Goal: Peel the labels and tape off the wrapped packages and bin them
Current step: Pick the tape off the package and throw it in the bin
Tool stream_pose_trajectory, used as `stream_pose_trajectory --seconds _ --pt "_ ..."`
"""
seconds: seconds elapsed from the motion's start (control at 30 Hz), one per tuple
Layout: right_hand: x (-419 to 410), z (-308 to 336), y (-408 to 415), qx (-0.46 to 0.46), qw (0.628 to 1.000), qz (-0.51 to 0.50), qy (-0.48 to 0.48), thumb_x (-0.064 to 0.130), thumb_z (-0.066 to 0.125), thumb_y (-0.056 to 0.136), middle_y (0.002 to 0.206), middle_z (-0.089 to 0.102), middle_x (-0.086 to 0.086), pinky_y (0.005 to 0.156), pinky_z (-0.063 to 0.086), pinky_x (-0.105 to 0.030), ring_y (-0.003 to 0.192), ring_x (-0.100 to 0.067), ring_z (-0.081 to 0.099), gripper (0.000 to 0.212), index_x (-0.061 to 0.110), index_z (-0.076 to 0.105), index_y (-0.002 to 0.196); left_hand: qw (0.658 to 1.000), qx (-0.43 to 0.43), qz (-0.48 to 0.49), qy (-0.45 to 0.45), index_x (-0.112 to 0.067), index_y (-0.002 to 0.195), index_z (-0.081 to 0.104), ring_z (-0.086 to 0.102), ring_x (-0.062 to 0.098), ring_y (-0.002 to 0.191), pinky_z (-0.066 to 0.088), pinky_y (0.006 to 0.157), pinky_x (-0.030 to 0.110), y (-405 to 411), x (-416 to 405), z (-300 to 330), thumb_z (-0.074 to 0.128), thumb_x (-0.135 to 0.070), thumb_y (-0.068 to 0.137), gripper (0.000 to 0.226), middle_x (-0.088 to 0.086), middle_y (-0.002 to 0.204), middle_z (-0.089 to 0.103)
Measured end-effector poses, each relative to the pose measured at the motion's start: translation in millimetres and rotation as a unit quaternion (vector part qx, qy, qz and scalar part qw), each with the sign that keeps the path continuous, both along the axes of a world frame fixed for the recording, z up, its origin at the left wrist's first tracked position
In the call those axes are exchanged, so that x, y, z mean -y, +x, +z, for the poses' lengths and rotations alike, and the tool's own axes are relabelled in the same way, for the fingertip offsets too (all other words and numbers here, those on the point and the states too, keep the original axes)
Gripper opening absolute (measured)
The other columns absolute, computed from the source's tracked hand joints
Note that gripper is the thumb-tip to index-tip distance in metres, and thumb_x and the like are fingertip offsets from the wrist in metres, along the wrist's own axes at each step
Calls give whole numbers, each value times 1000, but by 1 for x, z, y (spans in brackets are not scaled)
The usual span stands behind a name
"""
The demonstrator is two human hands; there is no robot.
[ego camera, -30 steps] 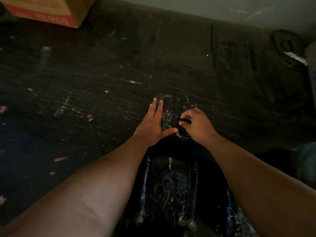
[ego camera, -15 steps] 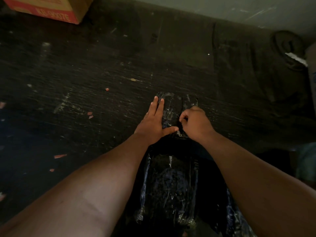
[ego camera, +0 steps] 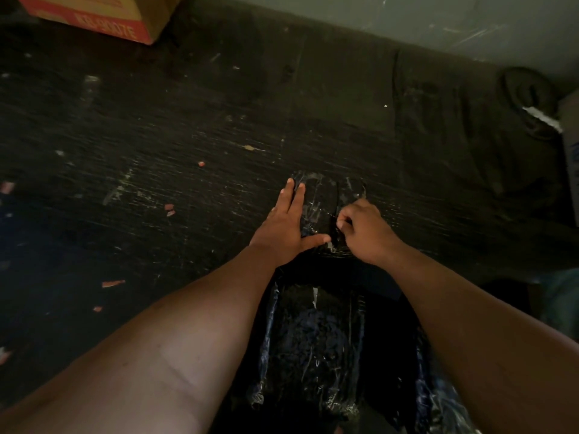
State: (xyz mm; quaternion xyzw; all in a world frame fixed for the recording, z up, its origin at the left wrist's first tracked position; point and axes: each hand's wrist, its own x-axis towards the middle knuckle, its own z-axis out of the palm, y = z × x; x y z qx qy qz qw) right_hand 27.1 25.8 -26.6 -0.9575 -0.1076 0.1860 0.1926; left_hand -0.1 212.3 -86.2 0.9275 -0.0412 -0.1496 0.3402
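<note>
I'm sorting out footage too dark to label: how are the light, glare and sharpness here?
Head view: very dim. The black package nearly merges with the dark surface, shown only by glints on its wrap. The left hand and right hand read clearly. Wide-angle bending at the edges; the cardboard box is soft.

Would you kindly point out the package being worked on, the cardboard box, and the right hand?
package (ego camera: 316,203), head view, glossy top face between the hands.
cardboard box (ego camera: 103,23), head view, red printed side.
right hand (ego camera: 365,231), head view, back of the hand.
</note>
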Motion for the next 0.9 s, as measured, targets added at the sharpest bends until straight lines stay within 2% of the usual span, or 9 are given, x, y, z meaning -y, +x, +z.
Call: stream_pose_trajectory --seconds 0.13,0.23,0.3,0.47,0.53,0.6,0.67,0.8,0.9 --pt "5 5 0 -22 998 -22 45 21 53 99 105 47 4 83 37 -25 99 -11 49 11 28 58 91 1000 -9 -5 11 -26 160 -16 -9 21 156 16 125 52 0 0 3 62 -74 82 121 -7 166 -29" --pt "9 14 -3 -44 995 -47 77 23 52 100 103 51 6 70 37 -18 90 -5 51 8 26 59 97 999 -12 -14 33 -25 160 -17 -7 22 156 12 125 51 1 0 6 59 -78 82 121 -6 166 -29" --pt "13 20 -5 -47 995 -51 77 24 52 100 104 54 5 67 36 -15 90 -5 51 10 23 61 102 998 -19 -21 56 -24 160 -18 -7 23 156 10 126 51 2 0 11 57 -79 82 121 -4 166 -29" --pt "26 53 -19 -37 993 -77 81 23 54 99 87 59 11 61 36 -16 77 2 53 8 23 62 96 985 -55 -54 152 -22 157 -25 -7 24 157 6 125 53 5 3 32 46 -82 85 118 2 165 -31" --pt "34 71 -28 -28 992 -88 88 23 56 98 85 60 12 64 40 -19 79 -2 56 8 23 63 96 976 -60 -74 197 -19 158 -23 -7 26 157 5 125 55 8 4 41 42 -84 86 117 6 165 -30" --pt "46 90 -40 -1 992 -95 89 23 58 96 85 63 9 66 42 -19 80 -6 59 7 21 65 95 967 -44 -90 235 -15 160 -17 -9 28 157 4 125 56 8 9 53 40 -84 87 116 10 166 -28" --pt "63 110 -53 28 991 -108 78 23 60 95 82 64 7 60 41 -16 72 -5 58 6 20 65 92 964 -18 -106 243 -14 161 -11 -10 29 156 4 125 56 2 22 66 40 -82 88 112 13 166 -25" --pt "119 146 -83 80 982 -152 74 21 66 89 73 64 7 59 41 -20 63 -3 56 10 25 63 81 964 49 -153 214 -17 163 -5 -7 30 157 4 124 56 -18 76 99 40 -81 89 107 14 169 -17" --pt "172 176 -112 121 977 -173 36 19 66 87 66 61 8 58 39 -21 58 -3 53 12 22 63 77 961 82 -189 185 -20 163 -4 -6 28 157 5 125 55 -35 131 126 40 -81 89 105 11 169 -14"
